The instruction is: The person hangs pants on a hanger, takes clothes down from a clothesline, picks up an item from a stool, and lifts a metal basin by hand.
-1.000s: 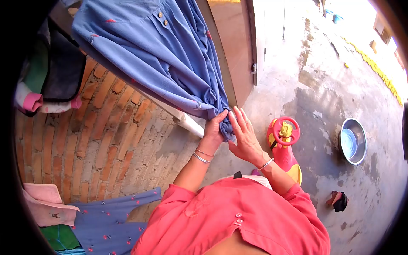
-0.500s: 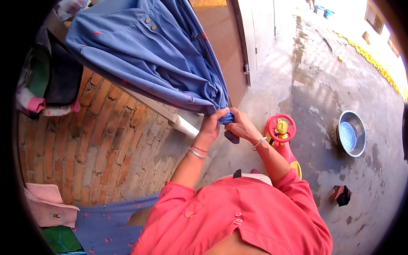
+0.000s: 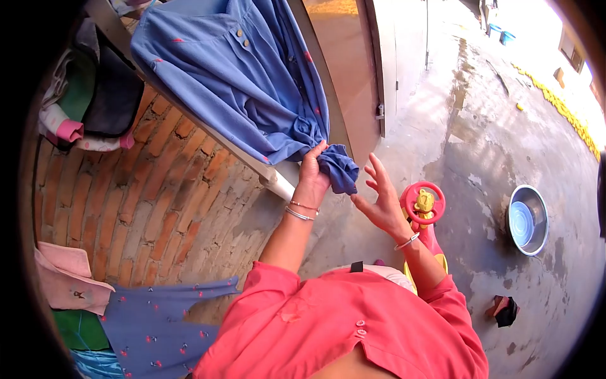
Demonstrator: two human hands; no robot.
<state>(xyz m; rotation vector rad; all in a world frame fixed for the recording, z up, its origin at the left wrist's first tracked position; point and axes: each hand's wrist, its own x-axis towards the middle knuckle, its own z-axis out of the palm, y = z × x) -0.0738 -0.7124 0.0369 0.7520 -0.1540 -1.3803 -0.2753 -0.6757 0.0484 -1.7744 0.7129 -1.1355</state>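
Observation:
A blue shirt (image 3: 233, 82) with buttons and small red prints hangs from above, its lower part bunched together. My left hand (image 3: 314, 169) is closed round the gathered hem, and a crumpled end of cloth sticks out to its right. Just right of that end, my right hand (image 3: 380, 201) is held up with fingers spread, holding nothing. A small gap shows between it and the cloth.
A brick wall (image 3: 142, 196) and a pale pipe (image 3: 278, 184) are at left. More laundry hangs there, including a pink towel (image 3: 79, 281) and blue patterned cloth (image 3: 158, 322). A toy with a red steering wheel (image 3: 423, 202) and a metal basin (image 3: 528, 220) stand on the concrete floor.
My right hand has let go of the bunched hem and drawn away to the right, fingers opening. My left hand keeps its hold, and the twisted cloth end has loosened.

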